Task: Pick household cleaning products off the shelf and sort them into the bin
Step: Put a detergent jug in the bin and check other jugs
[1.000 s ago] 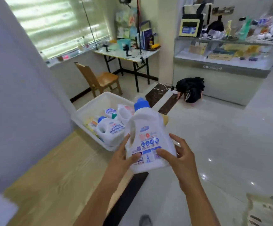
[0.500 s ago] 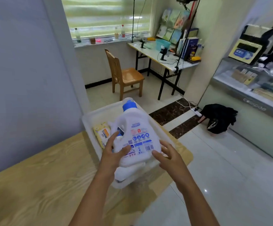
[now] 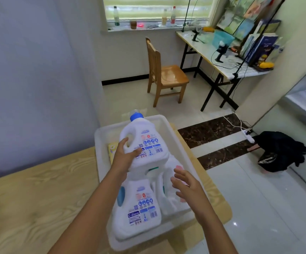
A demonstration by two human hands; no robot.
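A bottle (image 3: 139,208) lies flat at the near end of the bin (image 3: 173,133), another close beside it, and the bin sits at the desk (image 3: 38,189) edge. The right hand (image 3: 186,184) hovers over them, fingers spread, holding nothing. The left hand (image 3: 125,155) alone grips the jug (image 3: 146,142) low on its side, tilted above the bin's middle. One-handed, it may slip, or land on the lying bottles and roll; the free room looks farther in, by the yellow pack (image 3: 112,149).

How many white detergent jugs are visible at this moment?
3. The held jug, gripped by the left hand over the bin; a lying jug at the bin's near end; a third jug beside it, under the right hand. More may be hidden underneath.
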